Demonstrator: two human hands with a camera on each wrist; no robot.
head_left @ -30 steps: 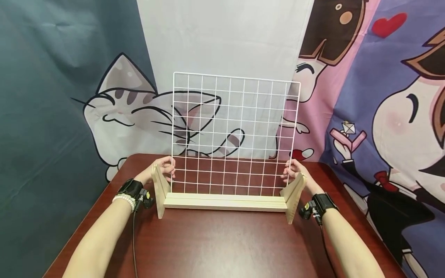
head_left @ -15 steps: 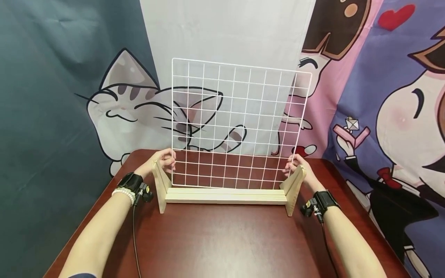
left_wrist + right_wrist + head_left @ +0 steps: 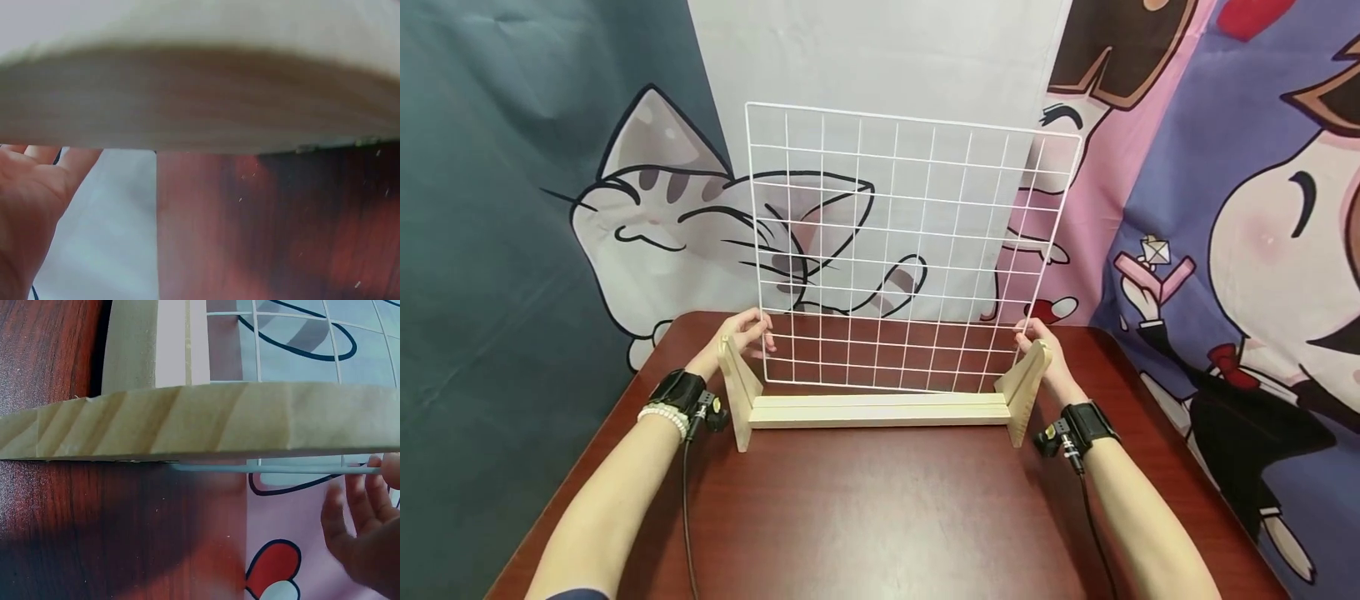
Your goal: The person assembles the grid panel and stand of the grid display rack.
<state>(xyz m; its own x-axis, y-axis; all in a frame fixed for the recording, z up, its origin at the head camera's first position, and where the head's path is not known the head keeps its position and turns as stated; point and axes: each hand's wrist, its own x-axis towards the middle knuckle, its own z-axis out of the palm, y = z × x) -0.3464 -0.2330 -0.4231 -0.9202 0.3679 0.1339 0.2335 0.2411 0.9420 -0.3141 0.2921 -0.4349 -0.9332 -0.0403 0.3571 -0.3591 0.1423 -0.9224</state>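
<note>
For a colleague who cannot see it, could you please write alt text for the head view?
Two hands, left hand and right hand, hold a white wire grid panel by its lower side edges, just above a wooden stand on a dark red table.

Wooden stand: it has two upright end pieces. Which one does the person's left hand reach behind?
The left end piece, on the cat-backdrop side. The left hand pinches the wire grid panel just behind it; the other end piece stands by the right hand.
</note>
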